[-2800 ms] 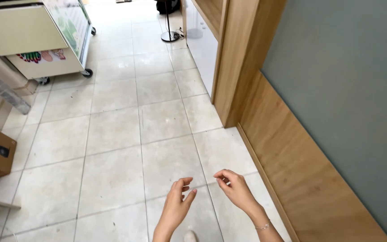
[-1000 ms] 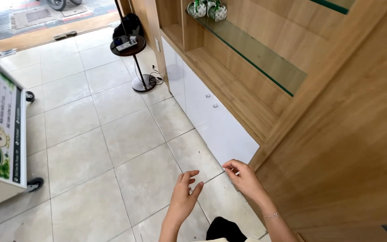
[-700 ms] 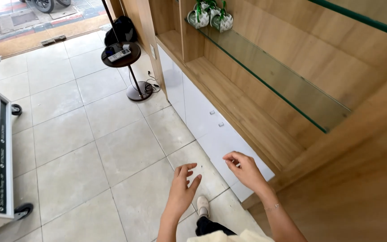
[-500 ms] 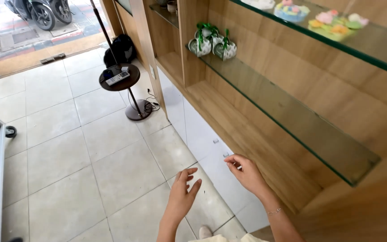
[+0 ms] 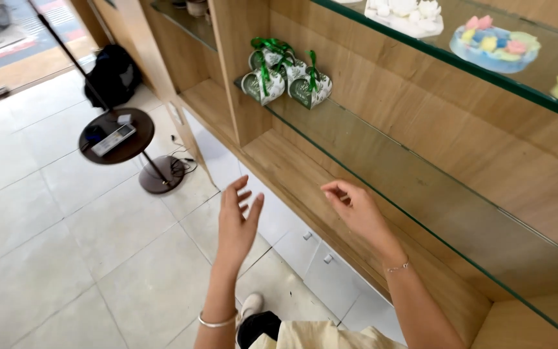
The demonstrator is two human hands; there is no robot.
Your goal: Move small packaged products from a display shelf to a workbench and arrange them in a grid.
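The person's left hand [image 5: 236, 223] is hanging in the air with its fingers spread, holding nothing, just in front of the long clear glass shelf [image 5: 421, 187] in the wooden wall unit. The right hand [image 5: 356, 210], nearer that shelf's front edge, is curling loosely, its grip empty too. Farther along the shelf, well apart from both hands, small green-ribboned white gift boxes [image 5: 285, 81] are sitting untouched, so nothing is being handled yet.
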